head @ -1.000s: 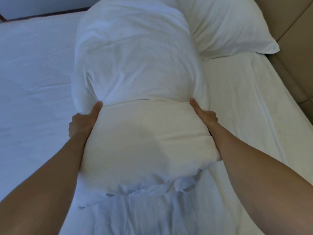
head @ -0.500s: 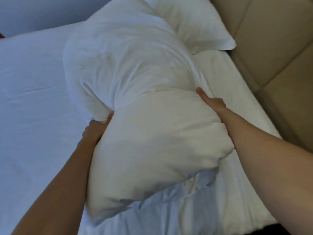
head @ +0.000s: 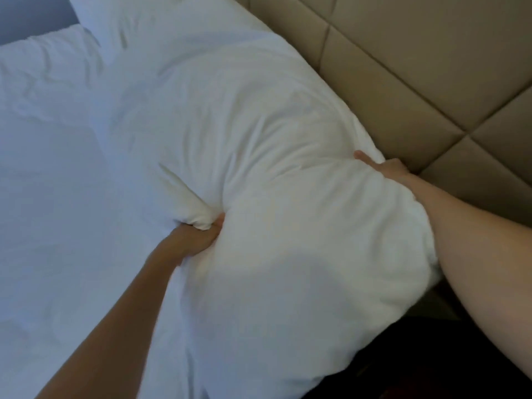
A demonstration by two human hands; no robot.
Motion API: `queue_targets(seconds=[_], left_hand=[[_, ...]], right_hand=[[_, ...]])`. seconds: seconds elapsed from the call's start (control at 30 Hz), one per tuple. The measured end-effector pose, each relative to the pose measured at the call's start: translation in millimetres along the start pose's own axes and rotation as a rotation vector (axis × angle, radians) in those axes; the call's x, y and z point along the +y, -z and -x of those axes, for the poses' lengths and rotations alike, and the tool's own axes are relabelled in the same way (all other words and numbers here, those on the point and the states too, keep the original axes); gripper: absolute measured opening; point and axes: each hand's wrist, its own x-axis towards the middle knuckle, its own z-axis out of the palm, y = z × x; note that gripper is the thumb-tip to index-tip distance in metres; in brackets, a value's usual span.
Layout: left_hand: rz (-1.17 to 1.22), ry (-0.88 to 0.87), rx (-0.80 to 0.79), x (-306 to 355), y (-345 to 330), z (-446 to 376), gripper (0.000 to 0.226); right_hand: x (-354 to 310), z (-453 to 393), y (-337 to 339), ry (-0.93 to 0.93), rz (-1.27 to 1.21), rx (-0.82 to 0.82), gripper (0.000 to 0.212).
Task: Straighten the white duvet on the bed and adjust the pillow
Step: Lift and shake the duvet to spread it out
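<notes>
To my right, the tan padded headboard (head: 426, 82) runs along the head of the bed, its stitched panels meeting in a cross just beyond my right hand. A second pillow (head: 138, 27) lies at the far end of the bed, partly tucked behind the one I am holding. The white duvet (head: 57, 197) spreads out on my left, creased near its far edge and smoother closer to me. Below my right forearm there is a dark gap beside the bed; I cannot make out what is in it.

The pillow (head: 273, 168) I am handling sits between my two arms, its long right edge close against the headboard and its near end bulging over the corner of the bed. Nothing lies on top of it.

My left hand (head: 195, 240) reaches in from below and bunches a fold of the pillow's left side, fingers curled tight into the fabric so that creases fan out from the grip. My right hand (head: 385, 168) clasps the opposite edge beside the headboard, thumb laid across the top of the pillow and the other fingers hidden behind it. Both forearms are bare and extended.
</notes>
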Motion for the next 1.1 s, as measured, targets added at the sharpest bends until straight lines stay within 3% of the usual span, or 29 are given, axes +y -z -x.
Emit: queue_targets(seconds=[0.07,0.17,0.27,0.43,0.63,0.77,0.93,1.1], left_hand=[[-0.031,0.042,-0.012,5,-3,7,0.073],[-0.154,0.249,-0.115,3,17,22,0.097],[-0.273,0.260,-0.117,14,34,40,0.092],[-0.511,0.121,-0.028,36,61,57,0.059],[-0.543,0.003,0.123,76,103,62,0.027],[-0.469,-0.043,0.182,105,143,68,0.026],[-0.283,-0.156,0.214,153,220,88,0.025],[-0.228,-0.243,0.225,205,307,112,0.028]], right_hand=[[11,-5,5,0.028,0.036,0.011,0.097],[11,4,6,0.029,0.076,0.006,0.078],[1,24,14,0.046,0.145,0.002,0.066],[-33,58,31,0.154,0.181,0.060,0.038],[-89,87,24,0.242,0.137,-0.072,0.016],[-131,111,31,0.303,0.232,-0.100,0.017],[-196,148,40,0.381,0.243,-0.133,0.044],[-276,186,47,0.497,0.231,-0.195,0.045]])
